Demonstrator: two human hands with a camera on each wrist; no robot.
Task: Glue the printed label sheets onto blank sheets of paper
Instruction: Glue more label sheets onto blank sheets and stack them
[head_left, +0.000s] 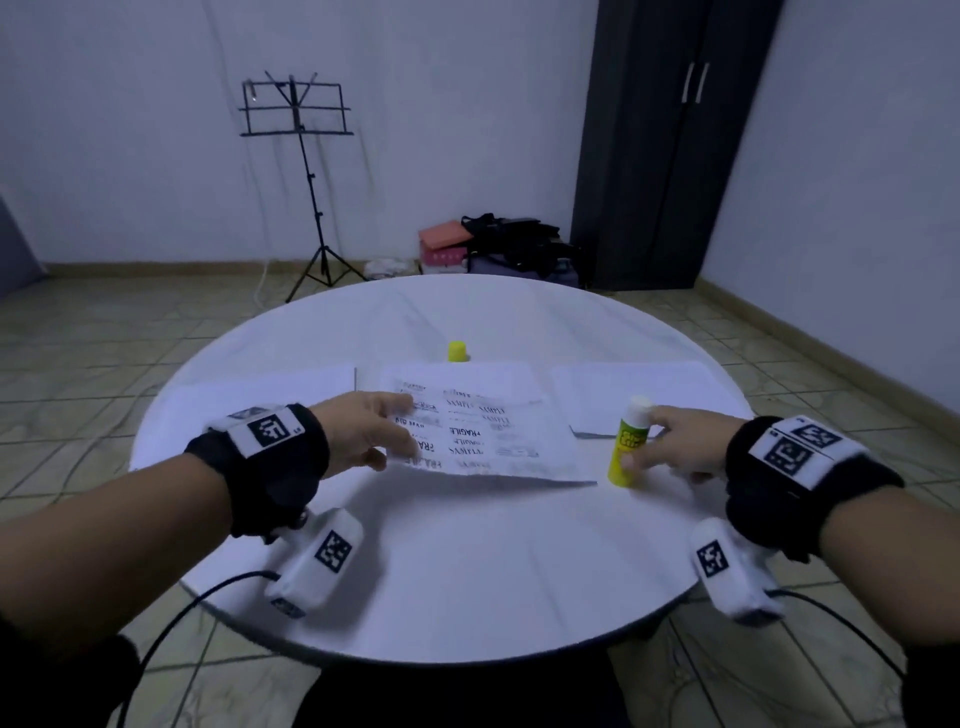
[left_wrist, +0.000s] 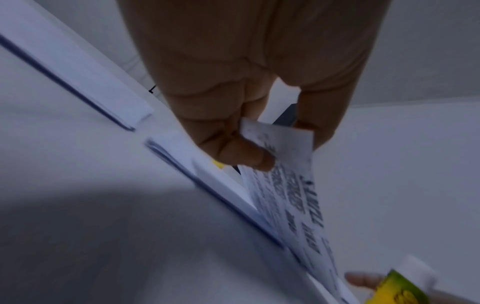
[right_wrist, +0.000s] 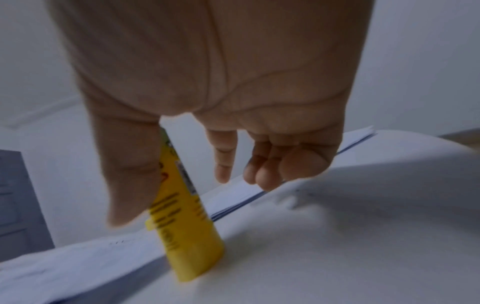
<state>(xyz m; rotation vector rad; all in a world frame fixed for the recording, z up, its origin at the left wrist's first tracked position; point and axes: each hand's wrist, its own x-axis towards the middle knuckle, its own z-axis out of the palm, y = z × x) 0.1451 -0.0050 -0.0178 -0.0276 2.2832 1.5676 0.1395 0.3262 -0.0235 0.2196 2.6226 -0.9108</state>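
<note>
The printed label sheet (head_left: 493, 441) (left_wrist: 285, 195) is tilted above the middle of the round white table (head_left: 467, 571), its near edge raised. My left hand (head_left: 400, 431) (left_wrist: 285, 148) pinches its left edge between thumb and fingers. A white sheet (head_left: 467, 371) lies under it. The yellow glue stick (head_left: 626, 452) (right_wrist: 187, 236) stands upright and uncapped just right of the sheet. My right hand (head_left: 641, 439) (right_wrist: 168, 195) holds it with thumb and index finger; the other fingers are loosely curled. Its yellow cap (head_left: 457, 351) stands farther back.
A stack of white paper (head_left: 260, 389) lies to the left and another (head_left: 623, 384) to the right behind the glue stick. Cables hang from both wrist cameras off the near table edge. A music stand (head_left: 301, 156), bags and a dark cabinet stand beyond the table.
</note>
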